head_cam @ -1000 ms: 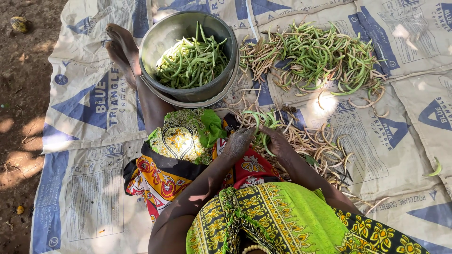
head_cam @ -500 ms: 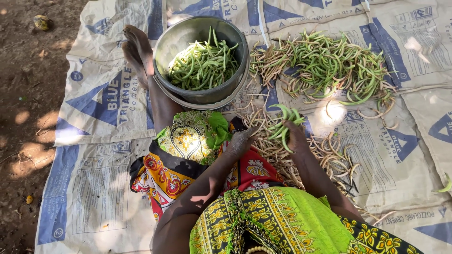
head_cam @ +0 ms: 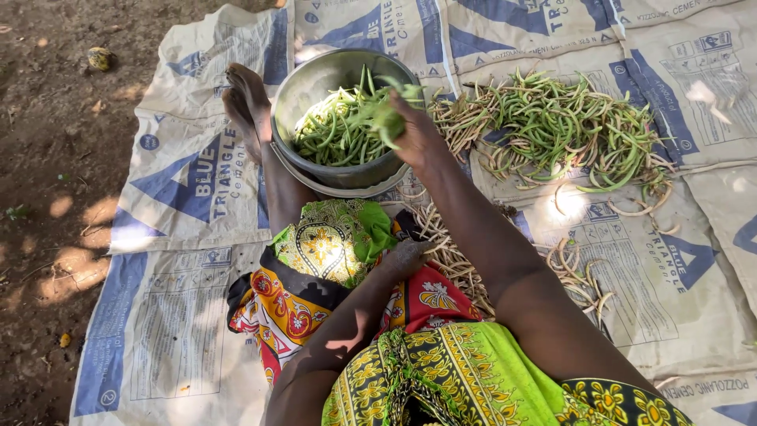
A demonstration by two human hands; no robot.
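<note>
Right hand [head_cam: 414,130] is gripping a bunch of green beans [head_cam: 378,118] over the metal bowl's [head_cam: 315,83] rim; left hand [head_cam: 406,256] is resting loose on my lap. Beans could be spilling onto the sacks [head_cam: 181,189] if I'm releasing too near the edge.

Outdoor yard workplace, bare dirt ground [head_cam: 47,158], spread cement sacks [head_cam: 181,315] as mat, dappled shade

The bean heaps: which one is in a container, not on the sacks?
The heap in the metal bowl, under the right hand; the big pile lies loose on the sacks.
</note>
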